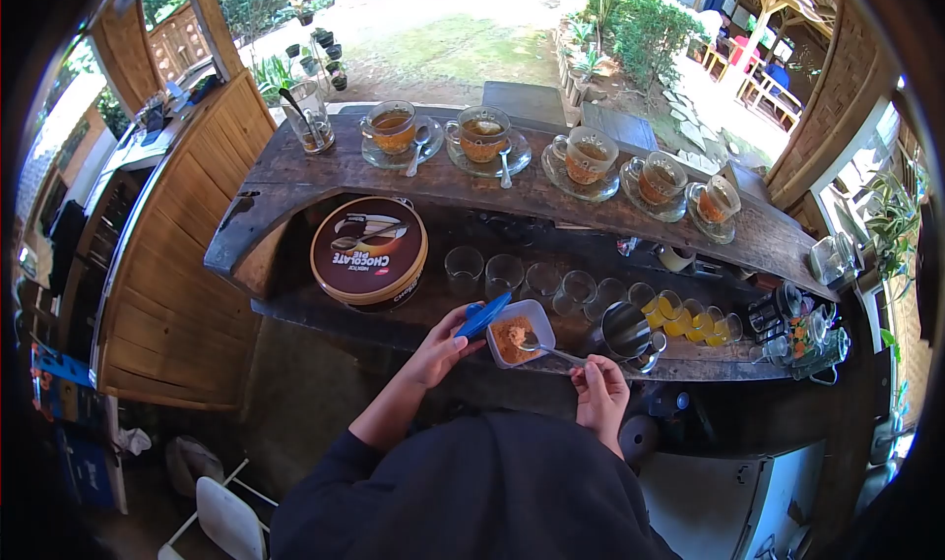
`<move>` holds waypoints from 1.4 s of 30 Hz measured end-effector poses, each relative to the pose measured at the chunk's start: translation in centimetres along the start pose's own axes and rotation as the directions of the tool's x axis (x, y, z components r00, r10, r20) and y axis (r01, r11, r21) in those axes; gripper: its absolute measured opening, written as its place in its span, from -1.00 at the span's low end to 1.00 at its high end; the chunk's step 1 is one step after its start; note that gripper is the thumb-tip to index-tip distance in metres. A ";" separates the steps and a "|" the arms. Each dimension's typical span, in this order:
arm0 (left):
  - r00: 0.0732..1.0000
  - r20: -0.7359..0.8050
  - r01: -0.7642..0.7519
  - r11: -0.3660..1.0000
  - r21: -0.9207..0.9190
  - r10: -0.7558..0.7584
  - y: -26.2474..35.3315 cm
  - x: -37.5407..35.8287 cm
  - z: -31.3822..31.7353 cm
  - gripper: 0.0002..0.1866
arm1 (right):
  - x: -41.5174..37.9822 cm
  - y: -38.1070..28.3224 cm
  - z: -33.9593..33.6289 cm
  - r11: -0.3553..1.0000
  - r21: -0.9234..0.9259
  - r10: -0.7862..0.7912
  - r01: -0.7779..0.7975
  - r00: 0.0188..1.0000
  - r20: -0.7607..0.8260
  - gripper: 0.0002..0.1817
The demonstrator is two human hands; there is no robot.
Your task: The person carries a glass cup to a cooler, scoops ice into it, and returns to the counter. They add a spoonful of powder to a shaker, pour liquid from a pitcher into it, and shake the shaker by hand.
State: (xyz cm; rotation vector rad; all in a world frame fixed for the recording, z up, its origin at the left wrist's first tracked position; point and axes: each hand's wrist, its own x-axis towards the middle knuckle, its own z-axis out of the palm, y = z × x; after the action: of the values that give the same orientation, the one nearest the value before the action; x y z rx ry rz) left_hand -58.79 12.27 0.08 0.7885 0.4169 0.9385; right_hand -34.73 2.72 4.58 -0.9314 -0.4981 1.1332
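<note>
My left hand (437, 351) grips a blue lid (484, 314), held tilted beside a square plastic tub (533, 316). Orange-brown powder (508, 336) lies in the tub. Between the fingers of my right hand (599, 391) is the handle of a metal spoon (557, 352); its bowl is in the tub and carries some powder. Just right of the tub stands a metal pitcher (624, 330). Behind the tub is a row of clear glasses (541, 280), and several more to the right hold yellow liquid (691, 322).
Glass cups of tea (483, 137) on saucers line the upper wooden shelf (325, 171), some with spoons. At its left end a tall glass (311, 119) holds utensils. A round chocolate pie tin (368, 252) sits below. Glass jars (819, 343) stand right; a white chair (228, 516) is lower left.
</note>
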 end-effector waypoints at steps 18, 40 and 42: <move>1.000 -0.009 0.017 1.000 -0.014 -0.018 0.5 -0.1 0.0 -0.28 | -0.6 -6.5 -4.6 0.430 -0.795 -0.632 0.428 0.771 0.074 -0.81; 0.999 -0.035 0.004 0.996 0.086 -0.001 1.8 -0.3 -0.4 -0.29 | -0.2 -4.5 2.3 0.378 -0.664 -0.461 0.645 0.754 0.468 -0.82; 1.000 -0.011 0.020 0.998 0.052 -0.020 1.9 -0.2 -0.5 -0.31 | 0.8 -2.4 2.8 0.423 -0.682 -0.387 0.596 0.800 0.459 -0.81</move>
State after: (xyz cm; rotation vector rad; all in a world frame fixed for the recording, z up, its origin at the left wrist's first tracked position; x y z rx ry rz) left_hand -60.26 12.92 1.21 0.8256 0.4588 0.9163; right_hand -35.21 4.19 8.04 -1.3036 -1.4894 0.3932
